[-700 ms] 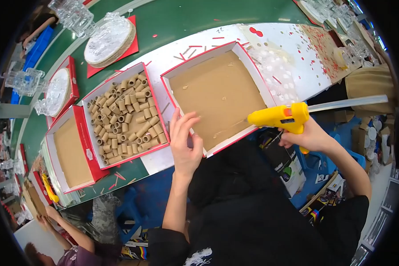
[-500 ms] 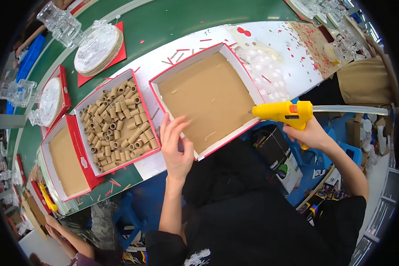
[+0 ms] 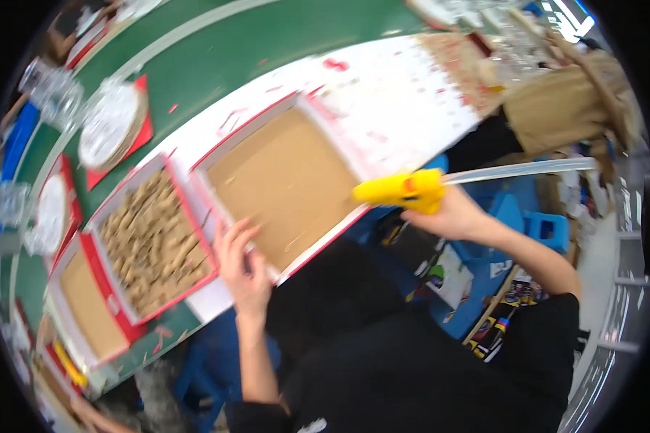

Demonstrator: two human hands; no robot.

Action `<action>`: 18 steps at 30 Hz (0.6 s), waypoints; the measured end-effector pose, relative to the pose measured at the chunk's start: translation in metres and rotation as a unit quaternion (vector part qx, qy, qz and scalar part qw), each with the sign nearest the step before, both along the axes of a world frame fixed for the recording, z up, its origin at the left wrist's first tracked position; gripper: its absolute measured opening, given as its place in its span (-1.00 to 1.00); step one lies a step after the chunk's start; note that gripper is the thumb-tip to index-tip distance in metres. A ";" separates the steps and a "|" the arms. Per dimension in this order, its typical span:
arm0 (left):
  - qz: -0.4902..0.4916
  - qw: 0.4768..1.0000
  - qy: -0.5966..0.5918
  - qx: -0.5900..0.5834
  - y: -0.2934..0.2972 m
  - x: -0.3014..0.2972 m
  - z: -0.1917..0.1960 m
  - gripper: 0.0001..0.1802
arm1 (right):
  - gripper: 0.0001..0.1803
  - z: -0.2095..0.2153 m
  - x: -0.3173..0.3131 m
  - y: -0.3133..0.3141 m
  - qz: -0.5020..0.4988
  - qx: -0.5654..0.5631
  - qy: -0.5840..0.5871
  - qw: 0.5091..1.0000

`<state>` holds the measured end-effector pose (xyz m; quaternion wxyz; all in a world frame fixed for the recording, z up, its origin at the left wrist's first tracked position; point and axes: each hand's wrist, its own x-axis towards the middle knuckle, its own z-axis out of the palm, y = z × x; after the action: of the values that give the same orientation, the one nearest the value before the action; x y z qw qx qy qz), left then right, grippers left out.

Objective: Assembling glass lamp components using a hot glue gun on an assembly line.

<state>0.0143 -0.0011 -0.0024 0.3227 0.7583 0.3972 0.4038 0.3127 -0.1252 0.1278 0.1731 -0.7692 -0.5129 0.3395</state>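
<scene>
My right hand [image 3: 451,215] is wrapped round the handle of a yellow hot glue gun [image 3: 401,191]. A long clear glue stick [image 3: 520,169] trails from its back. Its nozzle is at the right side of an open shallow box [image 3: 282,187] with a red outside, white walls and a brown cardboard bottom. At the box's near left wall, my left hand [image 3: 244,267] has its fingers apart, reaching over the rim. Left of it is a second box [image 3: 155,307] with many short brown cardboard tubes [image 3: 148,242] inside. Motion smears the picture.
A shallow box part [image 3: 87,303] with a brown bottom adjoins the tube box. Clear plastic pieces and round white stacks [image 3: 112,130] stand on red sheets at the far left. Red scraps [image 3: 336,65] lie on the white tabletop. Blue stools [image 3: 545,231] are below right.
The view has shifted, so boxes and hands appear further left and lower. The glue gun stays in my right hand, and my left hand stays at the box's left wall.
</scene>
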 end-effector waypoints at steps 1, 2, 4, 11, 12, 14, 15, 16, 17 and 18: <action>0.002 1.000 -0.003 0.000 0.000 0.001 0.003 -0.62 | -0.56 -0.013 0.007 -0.004 0.042 0.076 0.042 0.995; 0.007 1.000 0.003 -0.009 -0.002 -0.001 0.004 -0.62 | -0.58 -0.011 0.003 -0.002 0.037 0.034 -0.011 0.999; 0.011 0.999 -0.014 -0.047 -0.006 -0.012 0.002 -0.61 | -0.69 -0.010 -0.003 0.003 0.086 0.036 -0.042 0.995; -0.004 1.000 0.000 0.014 -0.003 -0.009 -0.005 -0.64 | -0.67 -0.006 0.015 0.008 0.077 0.151 0.045 0.985; -0.007 1.000 -0.001 0.011 -0.003 -0.006 0.000 -0.65 | -0.68 -0.007 0.022 0.012 0.044 0.200 0.122 0.971; -0.008 1.000 0.003 0.017 -0.006 -0.004 0.005 -0.66 | -0.62 -0.018 0.043 0.025 -0.072 0.165 0.200 0.963; 0.002 1.000 0.008 0.014 -0.008 -0.011 0.001 -0.66 | -0.62 -0.013 0.046 0.038 -0.107 0.148 0.204 0.962; 0.015 1.000 0.017 0.011 -0.011 -0.017 0.000 -0.67 | -0.61 -0.010 0.048 0.049 -0.139 0.128 0.212 0.959; 0.026 0.999 0.030 0.023 -0.016 -0.025 0.000 -0.69 | -0.61 -0.022 0.056 0.062 -0.138 0.131 0.173 0.966; 0.010 0.999 0.035 0.006 -0.017 -0.026 0.003 -0.69 | -0.60 -0.048 0.070 0.079 -0.127 0.136 0.136 0.973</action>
<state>-0.0116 -0.0183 0.0002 0.3000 0.7700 0.4131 0.3828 0.3831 -0.0462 0.0798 0.3863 -0.7441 -0.4238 0.3427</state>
